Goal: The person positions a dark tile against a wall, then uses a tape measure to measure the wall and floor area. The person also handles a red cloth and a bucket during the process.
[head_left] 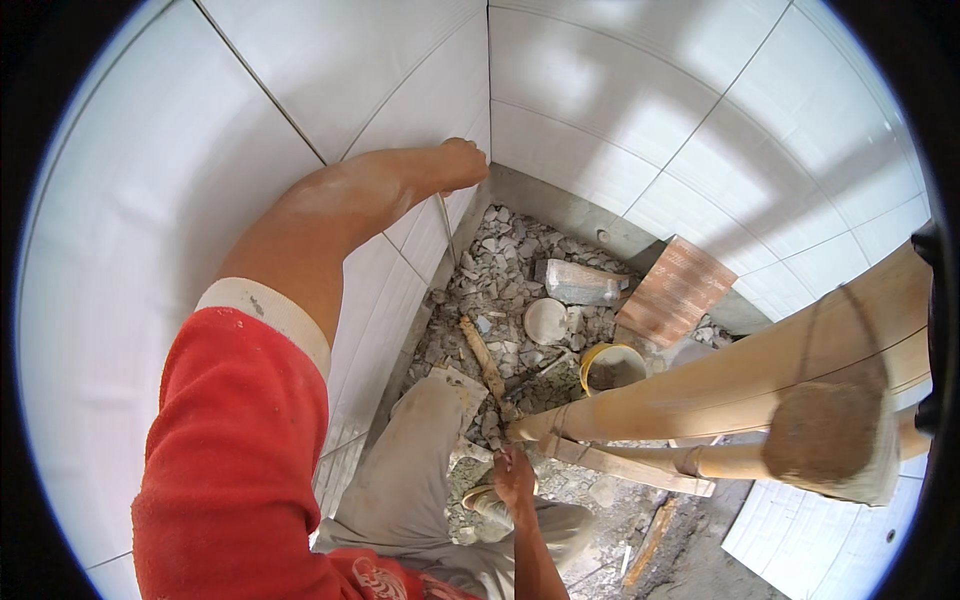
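Note:
My left arm, in a red sleeve with a pale cuff, reaches along the white tiled wall [390, 60] on the left. At its end my left hand [460, 165] is closed against the tiles, close to the corner. Its fingertips are hidden, so whatever they hold cannot be made out. Low in front of me, beside my knee in dusty light trousers [415, 430], my right hand [513, 478] has its fingers curled together. Anything in them is too small to name. Just above it is the lower end of a bamboo pole [620, 410].
Broken rubble [490, 250] covers the floor. On it lie a grey block [583, 283], a reddish slab [678, 290] against the wall, a round pale disc [546, 321], a wooden stick [483, 355] and a yellow-rimmed bucket [587, 368]. Tied bamboo poles cross the right side, above a white tile [800, 535].

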`<state>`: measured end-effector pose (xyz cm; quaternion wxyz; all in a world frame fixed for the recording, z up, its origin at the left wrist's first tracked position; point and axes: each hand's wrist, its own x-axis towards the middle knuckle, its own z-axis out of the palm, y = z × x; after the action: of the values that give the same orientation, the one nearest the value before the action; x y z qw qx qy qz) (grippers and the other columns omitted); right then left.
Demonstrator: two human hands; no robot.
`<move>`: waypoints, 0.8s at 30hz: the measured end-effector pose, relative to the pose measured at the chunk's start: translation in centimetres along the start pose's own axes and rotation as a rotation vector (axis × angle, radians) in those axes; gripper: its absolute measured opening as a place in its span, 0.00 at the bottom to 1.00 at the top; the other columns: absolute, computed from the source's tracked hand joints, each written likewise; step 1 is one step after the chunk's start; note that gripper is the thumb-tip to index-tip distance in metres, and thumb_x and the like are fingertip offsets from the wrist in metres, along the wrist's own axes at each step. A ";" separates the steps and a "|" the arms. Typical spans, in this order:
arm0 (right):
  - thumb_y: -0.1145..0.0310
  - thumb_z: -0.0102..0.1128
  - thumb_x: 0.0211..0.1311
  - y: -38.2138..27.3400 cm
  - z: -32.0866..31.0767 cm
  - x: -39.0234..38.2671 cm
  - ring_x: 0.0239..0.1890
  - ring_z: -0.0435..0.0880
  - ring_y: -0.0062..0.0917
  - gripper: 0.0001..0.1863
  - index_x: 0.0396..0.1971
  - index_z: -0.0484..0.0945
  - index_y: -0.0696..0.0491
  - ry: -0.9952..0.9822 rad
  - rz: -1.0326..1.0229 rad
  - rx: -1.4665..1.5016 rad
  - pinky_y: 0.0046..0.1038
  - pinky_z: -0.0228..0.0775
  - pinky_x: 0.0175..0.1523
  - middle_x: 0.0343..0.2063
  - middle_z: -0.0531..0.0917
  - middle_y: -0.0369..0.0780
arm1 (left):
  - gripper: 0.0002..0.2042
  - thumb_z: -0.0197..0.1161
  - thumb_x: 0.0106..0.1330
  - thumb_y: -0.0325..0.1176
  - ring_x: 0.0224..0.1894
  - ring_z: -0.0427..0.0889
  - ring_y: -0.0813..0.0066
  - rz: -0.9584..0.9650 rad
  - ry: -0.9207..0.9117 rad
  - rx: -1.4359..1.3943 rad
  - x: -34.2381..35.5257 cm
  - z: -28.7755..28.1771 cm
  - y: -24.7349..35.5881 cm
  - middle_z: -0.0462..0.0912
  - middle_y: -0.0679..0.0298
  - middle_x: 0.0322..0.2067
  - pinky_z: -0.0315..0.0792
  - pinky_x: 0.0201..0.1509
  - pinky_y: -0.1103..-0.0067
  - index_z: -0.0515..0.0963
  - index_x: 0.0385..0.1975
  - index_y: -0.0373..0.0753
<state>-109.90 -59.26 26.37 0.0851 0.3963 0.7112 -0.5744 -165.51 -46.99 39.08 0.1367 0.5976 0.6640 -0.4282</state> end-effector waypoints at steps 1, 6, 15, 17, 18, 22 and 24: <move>0.63 0.56 0.67 -1.3 -1.5 -1.0 0.45 0.85 0.43 0.19 0.52 0.77 0.60 -0.010 0.030 0.002 0.38 0.76 0.49 0.46 0.83 0.53 | 0.17 0.78 0.47 0.37 0.54 0.79 0.56 0.004 -0.004 -0.017 -0.4 -0.8 -0.8 0.85 0.58 0.45 0.78 0.51 0.65 0.87 0.38 0.42; 0.65 0.56 0.65 -6.4 -7.3 -4.1 0.44 0.85 0.42 0.19 0.51 0.78 0.61 0.052 0.060 0.007 0.38 0.76 0.49 0.43 0.84 0.53 | 0.17 0.77 0.47 0.36 0.53 0.80 0.56 0.032 -0.062 -0.070 -1.9 -3.9 -3.5 0.85 0.56 0.45 0.78 0.53 0.66 0.87 0.37 0.40; 0.65 0.55 0.66 -10.4 -10.9 -7.0 0.42 0.85 0.40 0.18 0.50 0.79 0.60 0.059 0.111 -0.157 0.36 0.78 0.43 0.40 0.85 0.51 | 0.15 0.75 0.47 0.34 0.47 0.83 0.55 0.085 -0.095 -0.213 -1.5 -5.8 -6.6 0.85 0.54 0.43 0.80 0.49 0.66 0.86 0.36 0.40; 0.65 0.55 0.66 -11.9 -11.6 -7.8 0.41 0.85 0.40 0.18 0.49 0.79 0.60 0.079 0.082 -0.113 0.35 0.78 0.43 0.40 0.84 0.51 | 0.16 0.76 0.47 0.34 0.48 0.83 0.55 0.093 -0.067 -0.229 -1.4 -5.9 -7.0 0.84 0.53 0.44 0.79 0.50 0.66 0.85 0.38 0.39; 0.66 0.55 0.66 -12.7 -12.0 -8.2 0.41 0.85 0.41 0.17 0.49 0.79 0.60 0.077 0.094 -0.099 0.35 0.78 0.42 0.40 0.84 0.51 | 0.17 0.76 0.47 0.34 0.49 0.82 0.55 0.085 -0.074 -0.222 -1.4 -6.0 -7.2 0.84 0.53 0.44 0.79 0.50 0.66 0.85 0.39 0.39; 0.66 0.55 0.67 -15.4 -13.9 -9.0 0.41 0.85 0.41 0.17 0.49 0.79 0.61 0.080 0.152 -0.062 0.34 0.79 0.41 0.40 0.84 0.52 | 0.18 0.77 0.47 0.35 0.51 0.81 0.55 0.051 -0.104 -0.167 -1.5 -7.0 -8.5 0.84 0.53 0.45 0.79 0.51 0.66 0.85 0.40 0.39; 0.66 0.54 0.67 -16.1 -14.8 -9.3 0.41 0.85 0.40 0.17 0.49 0.79 0.61 0.096 0.110 -0.076 0.34 0.79 0.41 0.40 0.83 0.52 | 0.18 0.77 0.47 0.34 0.50 0.81 0.56 0.035 -0.088 -0.195 -1.6 -7.7 -9.2 0.84 0.53 0.45 0.79 0.51 0.66 0.85 0.40 0.39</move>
<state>-109.33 -50.90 48.65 0.0973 0.4584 0.7130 -0.5216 -170.95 -41.74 48.53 0.2307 0.5736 0.6852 -0.3851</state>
